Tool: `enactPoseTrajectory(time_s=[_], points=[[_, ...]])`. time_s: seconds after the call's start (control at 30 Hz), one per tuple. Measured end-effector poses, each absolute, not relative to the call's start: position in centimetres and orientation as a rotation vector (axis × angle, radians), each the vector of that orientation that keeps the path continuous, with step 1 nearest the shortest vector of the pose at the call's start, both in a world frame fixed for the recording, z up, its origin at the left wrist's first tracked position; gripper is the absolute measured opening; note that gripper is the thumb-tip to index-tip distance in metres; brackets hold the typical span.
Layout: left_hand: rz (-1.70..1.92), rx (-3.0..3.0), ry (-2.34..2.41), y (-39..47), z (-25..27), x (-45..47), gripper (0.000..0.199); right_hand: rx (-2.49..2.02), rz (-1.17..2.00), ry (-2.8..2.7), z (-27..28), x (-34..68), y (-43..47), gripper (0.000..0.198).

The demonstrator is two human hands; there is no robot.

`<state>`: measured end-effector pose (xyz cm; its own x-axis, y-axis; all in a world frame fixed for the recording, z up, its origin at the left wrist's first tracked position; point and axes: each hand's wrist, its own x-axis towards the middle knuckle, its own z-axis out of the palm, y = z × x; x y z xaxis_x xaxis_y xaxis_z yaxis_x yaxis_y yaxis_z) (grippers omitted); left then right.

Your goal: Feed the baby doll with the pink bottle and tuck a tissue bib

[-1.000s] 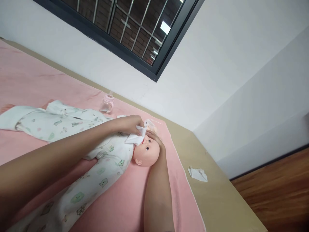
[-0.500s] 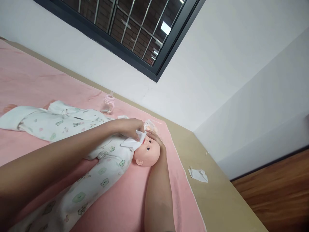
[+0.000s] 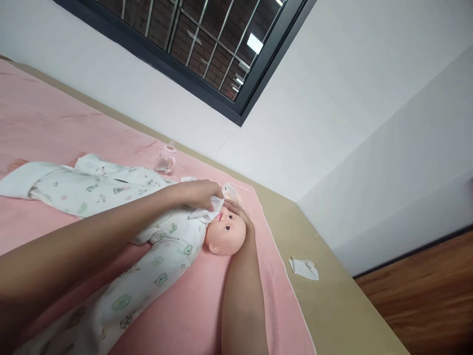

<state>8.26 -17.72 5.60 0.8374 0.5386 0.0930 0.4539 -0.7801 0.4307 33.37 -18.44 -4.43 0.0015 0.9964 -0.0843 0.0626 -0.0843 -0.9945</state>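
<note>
A baby doll [image 3: 226, 236] lies on its back on a pink blanket, dressed in a white romper [image 3: 162, 256] with green animal prints. My left hand [image 3: 202, 193] reaches across its chest, fingers pinched on a white tissue [image 3: 207, 213] that hangs by the doll's mouth and chin. Around the far side of the doll's head, my right hand [image 3: 238, 212] rests with its fingers stretched along the cheek and temple. Its forearm runs up past the crown. Part of the tissue is hidden behind my left fingers.
A pink baby bottle [image 3: 165, 159] stands upright beyond the doll. A clear plastic packet [image 3: 231, 191] lies past its head. On the tan surface [image 3: 332, 310] at the right is a crumpled white tissue [image 3: 303, 268]. Behind are a wall and a barred window [image 3: 207, 44].
My left hand has drawn the tissue slightly away from the doll's mouth, so more of the lips show. My right hand stays at the head.
</note>
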Motion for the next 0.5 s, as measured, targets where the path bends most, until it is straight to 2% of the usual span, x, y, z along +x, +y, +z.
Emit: enactPoseTrajectory(time_s=[0.2,0.5], points=[[0.329,2.652,0.739,-17.62,5.52,8.31,0.023,-1.351,1.272,-1.226,-4.95,33.96,-18.16,0.041],[0.372,2.657,0.789,-18.35,5.99,8.36,0.019,-1.304,1.240,-1.171,-4.69,33.32,-18.71,0.037]])
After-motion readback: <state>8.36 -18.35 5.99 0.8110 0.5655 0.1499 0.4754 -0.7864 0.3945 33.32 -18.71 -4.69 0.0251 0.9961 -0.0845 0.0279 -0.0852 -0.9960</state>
